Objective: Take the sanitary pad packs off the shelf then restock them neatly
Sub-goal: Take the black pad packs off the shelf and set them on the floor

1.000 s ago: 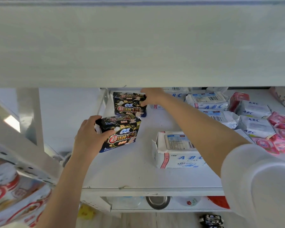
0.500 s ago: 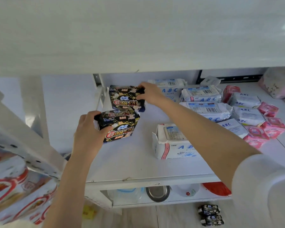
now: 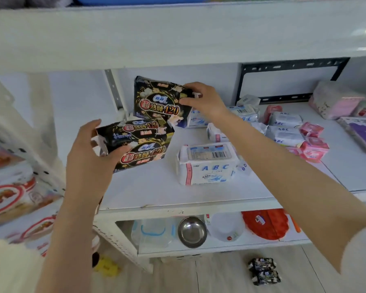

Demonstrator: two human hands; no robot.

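Head view, looking into a white shelf (image 3: 178, 193) under an upper shelf board. Left hand (image 3: 87, 157) grasps a black pad pack (image 3: 135, 142) by its left end, thumb across the front, fingers behind; I read it as possibly two black packs stacked, one face angled up and one facing me, but I cannot tell for certain. The pack is held above the near left part of the shelf, whether its lower edge touches the board I cannot tell. Right hand (image 3: 203, 100) grips the upper right corner of a second black pack (image 3: 156, 102), which stands upright and slightly tilted at the far left of the shelf, close to the perforated upright post (image 3: 114, 92). Just right of centre, a white ABC pack (image 3: 207, 163) lies on the shelf with its barcode label up, apart from both hands. Farther back and to the right, more white ABC packs (image 3: 283, 127) lie in a loose cluster, with small pink packs (image 3: 313, 142) on their right. On the lower shelf I note a steel bowl (image 3: 192, 231) and a red item (image 3: 266, 225). Two small black packs (image 3: 263, 270) lie on the floor, near right.
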